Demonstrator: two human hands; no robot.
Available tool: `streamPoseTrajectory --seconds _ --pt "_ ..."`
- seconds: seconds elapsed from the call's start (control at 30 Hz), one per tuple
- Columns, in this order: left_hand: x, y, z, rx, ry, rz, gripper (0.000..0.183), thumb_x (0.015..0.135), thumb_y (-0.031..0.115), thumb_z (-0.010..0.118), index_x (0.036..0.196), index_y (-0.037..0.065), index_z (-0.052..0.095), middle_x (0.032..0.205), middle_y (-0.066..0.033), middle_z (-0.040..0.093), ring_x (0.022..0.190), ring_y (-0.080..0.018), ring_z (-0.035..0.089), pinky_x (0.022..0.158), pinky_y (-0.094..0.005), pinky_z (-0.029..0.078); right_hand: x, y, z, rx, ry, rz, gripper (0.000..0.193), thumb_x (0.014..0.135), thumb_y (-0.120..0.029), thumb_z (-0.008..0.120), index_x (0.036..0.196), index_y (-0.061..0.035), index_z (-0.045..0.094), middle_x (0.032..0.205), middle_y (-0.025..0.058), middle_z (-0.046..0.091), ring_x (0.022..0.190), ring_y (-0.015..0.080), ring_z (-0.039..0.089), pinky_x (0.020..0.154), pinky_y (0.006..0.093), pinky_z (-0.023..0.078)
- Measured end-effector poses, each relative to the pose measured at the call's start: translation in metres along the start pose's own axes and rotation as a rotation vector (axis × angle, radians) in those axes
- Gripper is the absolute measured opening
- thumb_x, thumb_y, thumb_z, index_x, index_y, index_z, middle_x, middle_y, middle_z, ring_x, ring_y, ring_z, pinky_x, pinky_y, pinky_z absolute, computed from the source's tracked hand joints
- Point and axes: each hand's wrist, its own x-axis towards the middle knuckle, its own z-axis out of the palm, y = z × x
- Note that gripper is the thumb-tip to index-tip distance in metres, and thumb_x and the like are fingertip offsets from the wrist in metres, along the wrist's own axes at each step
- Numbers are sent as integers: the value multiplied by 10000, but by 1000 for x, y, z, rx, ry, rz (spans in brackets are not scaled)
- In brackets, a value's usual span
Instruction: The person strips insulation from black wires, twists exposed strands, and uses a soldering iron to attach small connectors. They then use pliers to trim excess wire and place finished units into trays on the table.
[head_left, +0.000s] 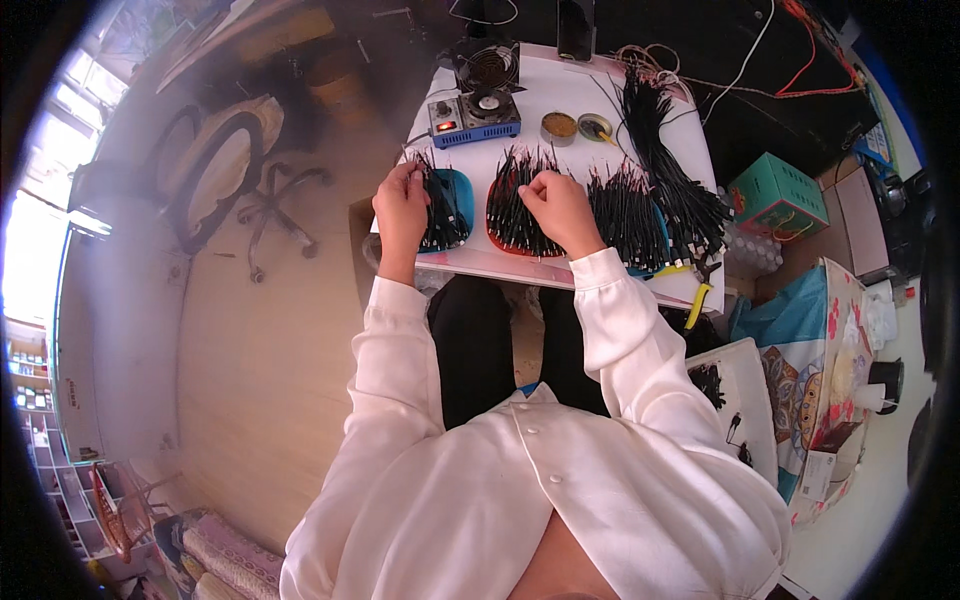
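My left hand (401, 208) is closed in a pinch at the upper ends of some short black cables (441, 212), which lie on a blue tray (465, 190). Its fingertips meet on a thin cable end. Over a red tray (493, 216) heaped with more black cables (520, 212), my right hand (562, 212) has its fingers curled and pressed together. What they hold, if anything, is too small to make out. Just right of that hand, another pile of black cables (625, 218) shows thin reddish ends pointing away from me.
Behind the trays stand a blue soldering pot (475, 118) with a lit switch, a fan (487, 68), a round tin (558, 128) and an open tin (594, 127). A long cable bundle (650, 130) lies to the right. Yellow-handled pliers (698, 305) hang over the table's front edge.
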Motion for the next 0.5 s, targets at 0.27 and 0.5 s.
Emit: streamPoseTrajectory --seconds 0.27,0.5 --pt "-6 1 -5 -138 28 68 158 897 81 560 948 -30 659 673 -80 654 614 -136 626 619 -269 487 -4 -27 -3 276 194 -187 158 845 -161 629 870 -12 583 777 154 671 697 327 653 636 393 505" --pt "-7 -4 0 -340 -62 26 141 943 46 528 987 -40 630 730 -32 613 655 -60 532 595 -196 419 25 -57 57 354 -69 -296 255 852 -73 637 1090 14 610 752 67 662 607 108 604 584 251 485"
